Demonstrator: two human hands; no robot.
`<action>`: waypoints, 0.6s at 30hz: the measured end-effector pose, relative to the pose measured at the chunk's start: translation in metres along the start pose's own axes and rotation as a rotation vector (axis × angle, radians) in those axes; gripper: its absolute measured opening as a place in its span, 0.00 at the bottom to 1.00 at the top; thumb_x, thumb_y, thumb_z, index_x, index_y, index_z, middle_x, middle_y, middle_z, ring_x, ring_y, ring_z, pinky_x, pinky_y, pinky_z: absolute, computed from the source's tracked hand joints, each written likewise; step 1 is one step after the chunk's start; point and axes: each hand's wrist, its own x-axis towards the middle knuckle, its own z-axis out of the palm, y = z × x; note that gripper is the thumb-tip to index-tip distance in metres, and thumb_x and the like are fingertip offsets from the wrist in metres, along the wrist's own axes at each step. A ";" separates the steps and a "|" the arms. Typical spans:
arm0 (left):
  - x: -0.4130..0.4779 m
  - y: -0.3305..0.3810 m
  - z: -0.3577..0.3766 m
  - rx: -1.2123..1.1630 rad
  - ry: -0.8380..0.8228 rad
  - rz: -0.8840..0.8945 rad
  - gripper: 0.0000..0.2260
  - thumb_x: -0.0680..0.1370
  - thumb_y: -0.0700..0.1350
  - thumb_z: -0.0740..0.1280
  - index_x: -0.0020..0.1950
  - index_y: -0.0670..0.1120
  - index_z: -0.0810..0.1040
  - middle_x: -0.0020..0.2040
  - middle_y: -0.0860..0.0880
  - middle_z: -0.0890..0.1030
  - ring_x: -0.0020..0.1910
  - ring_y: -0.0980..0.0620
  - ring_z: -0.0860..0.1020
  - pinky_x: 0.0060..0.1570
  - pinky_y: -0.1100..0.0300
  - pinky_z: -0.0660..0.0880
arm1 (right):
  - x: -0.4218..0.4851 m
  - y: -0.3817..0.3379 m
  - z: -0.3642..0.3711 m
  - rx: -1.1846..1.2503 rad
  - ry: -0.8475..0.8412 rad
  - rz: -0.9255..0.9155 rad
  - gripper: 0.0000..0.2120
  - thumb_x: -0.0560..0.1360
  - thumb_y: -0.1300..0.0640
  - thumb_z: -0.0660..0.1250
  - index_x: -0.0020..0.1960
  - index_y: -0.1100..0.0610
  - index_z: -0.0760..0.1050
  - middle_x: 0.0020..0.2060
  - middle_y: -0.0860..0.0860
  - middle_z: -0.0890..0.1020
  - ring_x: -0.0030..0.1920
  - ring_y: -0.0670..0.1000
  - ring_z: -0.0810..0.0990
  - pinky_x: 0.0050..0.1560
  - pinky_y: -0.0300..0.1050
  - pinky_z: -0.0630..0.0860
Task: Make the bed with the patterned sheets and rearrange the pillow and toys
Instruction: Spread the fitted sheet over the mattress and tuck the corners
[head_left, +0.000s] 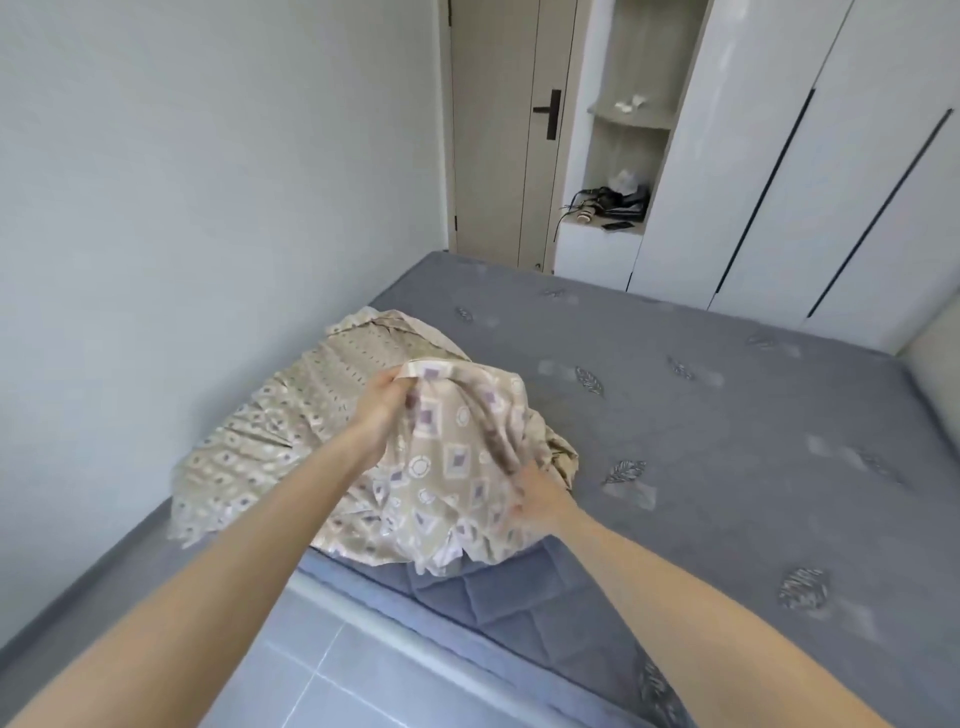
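Observation:
A beige patterned sheet (322, 415) with purple squares and white circles lies bunched in a heap on the near left corner of the grey mattress (727, 415). My left hand (382, 402) grips a raised fold of the sheet near the top of the heap. Lower and to the right, my right hand (537, 499) holds the sheet at the heap's edge, its fingers partly buried in the cloth. The mattress bears a dark leaf print and has no cover on it. No pillow or toys are in view.
A white wall (208, 182) runs along the bed's left side. Beyond the foot stand a beige door (498, 130), an open shelf niche (618, 202) with a hair dryer and cables, and white wardrobe doors (831, 182). Grey tiled floor (322, 670) lies below me.

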 end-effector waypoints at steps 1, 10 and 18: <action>0.001 -0.001 0.000 0.002 0.001 0.005 0.11 0.79 0.38 0.58 0.46 0.44 0.80 0.43 0.42 0.79 0.40 0.47 0.76 0.42 0.58 0.72 | 0.003 0.003 0.000 0.040 -0.038 -0.008 0.30 0.74 0.55 0.69 0.70 0.62 0.59 0.57 0.55 0.76 0.58 0.58 0.75 0.55 0.47 0.73; -0.005 0.004 -0.002 -0.095 0.059 0.004 0.10 0.81 0.42 0.57 0.47 0.48 0.78 0.39 0.49 0.78 0.42 0.49 0.76 0.43 0.58 0.73 | -0.003 0.001 -0.017 0.195 0.272 0.149 0.09 0.81 0.58 0.55 0.59 0.59 0.69 0.56 0.62 0.77 0.56 0.59 0.76 0.50 0.46 0.68; -0.018 0.003 0.043 0.304 -0.089 0.053 0.07 0.79 0.42 0.63 0.56 0.44 0.72 0.43 0.50 0.72 0.45 0.51 0.71 0.40 0.63 0.68 | -0.060 -0.012 -0.185 0.787 0.580 0.110 0.07 0.80 0.61 0.56 0.44 0.59 0.68 0.42 0.51 0.72 0.42 0.52 0.69 0.37 0.43 0.65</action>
